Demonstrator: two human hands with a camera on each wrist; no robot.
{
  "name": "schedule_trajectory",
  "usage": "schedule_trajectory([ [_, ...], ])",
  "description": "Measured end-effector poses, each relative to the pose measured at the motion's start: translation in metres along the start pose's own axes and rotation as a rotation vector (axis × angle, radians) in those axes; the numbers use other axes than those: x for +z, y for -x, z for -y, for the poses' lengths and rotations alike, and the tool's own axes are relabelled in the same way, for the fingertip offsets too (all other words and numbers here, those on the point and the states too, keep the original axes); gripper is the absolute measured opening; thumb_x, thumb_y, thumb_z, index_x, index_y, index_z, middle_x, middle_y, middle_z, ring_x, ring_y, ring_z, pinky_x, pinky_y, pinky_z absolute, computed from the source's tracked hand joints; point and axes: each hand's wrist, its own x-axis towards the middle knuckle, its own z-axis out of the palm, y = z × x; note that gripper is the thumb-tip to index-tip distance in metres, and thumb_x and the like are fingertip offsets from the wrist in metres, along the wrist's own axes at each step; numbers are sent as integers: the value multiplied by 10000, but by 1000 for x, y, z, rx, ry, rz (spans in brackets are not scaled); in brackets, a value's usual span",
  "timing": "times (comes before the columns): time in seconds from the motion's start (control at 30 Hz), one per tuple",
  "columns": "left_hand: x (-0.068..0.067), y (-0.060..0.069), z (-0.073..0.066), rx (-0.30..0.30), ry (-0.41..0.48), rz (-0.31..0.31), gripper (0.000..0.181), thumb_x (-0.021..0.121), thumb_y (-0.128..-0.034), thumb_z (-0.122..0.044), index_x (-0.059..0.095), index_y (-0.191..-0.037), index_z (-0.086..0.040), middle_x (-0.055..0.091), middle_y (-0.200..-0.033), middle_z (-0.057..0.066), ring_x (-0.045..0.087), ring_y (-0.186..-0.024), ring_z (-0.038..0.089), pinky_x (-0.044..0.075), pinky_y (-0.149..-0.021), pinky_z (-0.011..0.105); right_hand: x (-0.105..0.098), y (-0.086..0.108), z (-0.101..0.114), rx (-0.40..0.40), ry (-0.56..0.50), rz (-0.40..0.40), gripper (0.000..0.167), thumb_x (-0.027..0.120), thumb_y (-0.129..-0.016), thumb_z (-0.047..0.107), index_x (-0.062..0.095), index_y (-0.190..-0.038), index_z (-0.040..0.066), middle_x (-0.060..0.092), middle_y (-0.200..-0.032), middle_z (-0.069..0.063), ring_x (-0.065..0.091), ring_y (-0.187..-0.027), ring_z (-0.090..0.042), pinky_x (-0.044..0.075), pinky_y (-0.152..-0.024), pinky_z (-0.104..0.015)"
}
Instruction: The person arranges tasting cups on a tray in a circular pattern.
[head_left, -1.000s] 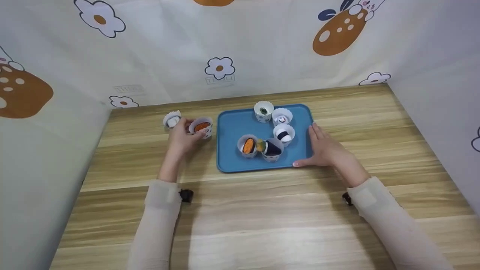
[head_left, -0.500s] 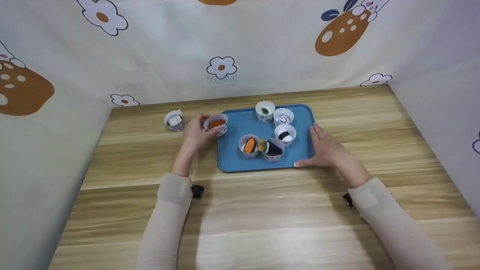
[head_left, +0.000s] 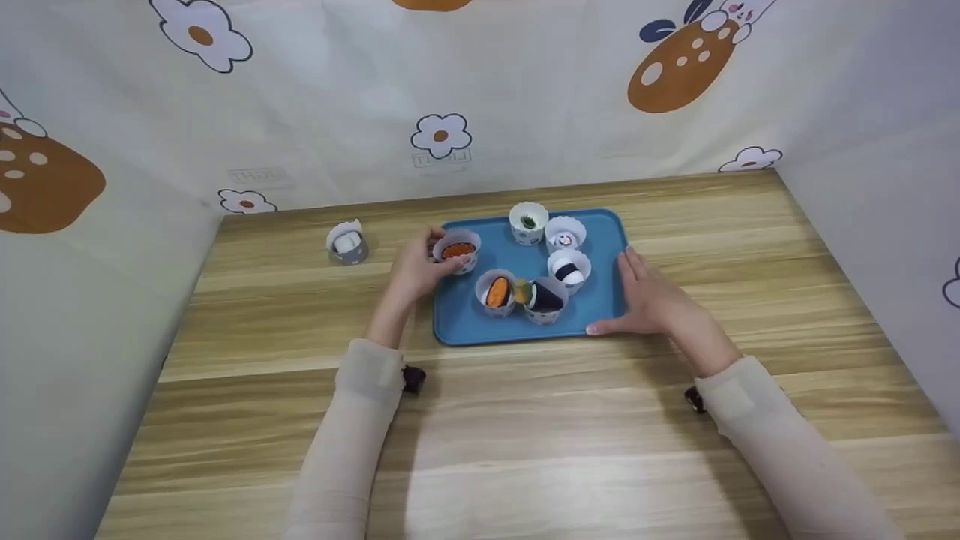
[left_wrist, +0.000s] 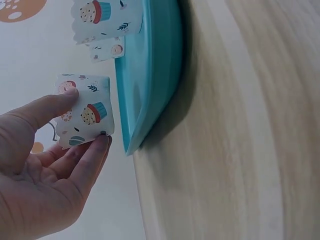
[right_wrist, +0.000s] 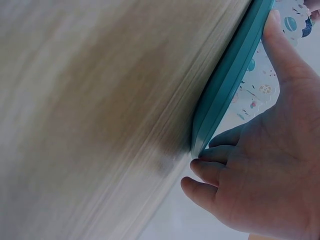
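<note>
My left hand [head_left: 415, 268] grips a paper cup [head_left: 468, 262] with an orange-red sushi piece inside, at the left part of a blue tray [head_left: 465, 331]. In the left wrist view, thumb and fingers clasp opposite sides of this cupcake-printed cup [left_wrist: 87, 112], which is raised off the table. My right hand [head_left: 651, 298] touches the tray's front right corner, fingers along the right side and thumb at the front rim. On the tray stand a cup of orange-topped sushi [head_left: 496, 293], a cup with a dark cone-shaped piece [head_left: 545, 301] and several others.
Left of the tray, a grey cup with white pieces [head_left: 347, 243] stands on the wooden table [head_left: 525, 420]. A patterned cloth wall [head_left: 322, 142] rises behind the table.
My left hand has carried the cup with the orange-red piece rightward, from beside the grey cup to over the tray's left part. The right hand and tray have stayed put.
</note>
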Motion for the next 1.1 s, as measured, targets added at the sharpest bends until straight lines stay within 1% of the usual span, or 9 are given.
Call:
schedule_trajectory([
  [0.2, 8, -4, -2, 12, -20, 23, 507, 735, -904, -161, 513, -1339, -24, 562, -1380, 183, 532, -1252, 304, 450, -1087, 430, 0, -1, 0, 7, 3, 1, 1387, 715, -714, 749, 19, -1544, -117, -36, -1633, -322, 31, -1513, -498, 142, -1217, -598],
  [0.4, 14, -8, -1, 12, -33, 49, 516, 733, -910, -187, 504, -1346, -34, 557, -1396, 175, 521, -1290, 294, 420, -1124, 430, 0, 0, 1, 16, -9, 3, 1385, 726, -716, 736, 10, -1548, -108, -43, -1637, -312, 19, -1515, -494, 135, -1218, -597],
  [0.53, 16, -9, -1, 37, -47, 58, 500, 736, -905, -174, 510, -1326, -27, 558, -1398, 184, 517, -1305, 303, 407, -1137, 436, 0, 0, 1, 16, -14, 2, 1381, 730, -718, 728, 8, -1548, -107, -42, -1636, -313, 18, -1513, -497, 133, -1218, -597],
  [0.73, 19, -11, 0, 66, -70, 80, 498, 735, -903, -169, 513, -1322, -18, 570, -1386, 188, 531, -1283, 305, 417, -1123, 435, 1, -1, 0, 9, -9, -2, 1391, 728, -712, 737, 7, -1545, -112, -41, -1635, -316, 23, -1516, -492, 139, -1220, -595],
  [0.9, 21, -12, 1, 71, -73, 94, 511, 737, -896, -151, 509, -1330, -7, 582, -1374, 196, 548, -1257, 306, 428, -1106, 433, 1, -1, 0, 1, -19, 2, 1397, 732, -711, 733, 1, -1542, -119, -51, -1635, -315, 13, -1520, -484, 134, -1223, -591],
  [1.1, 23, -12, 2, 86, -80, 122, 490, 727, -903, -141, 503, -1318, -8, 575, -1373, 200, 544, -1255, 311, 429, -1101, 439, 0, 0, 0, 10, -18, 7, 1389, 732, -716, 727, -2, -1546, -111, -54, -1637, -311, 22, -1516, -493, 141, -1217, -597],
])
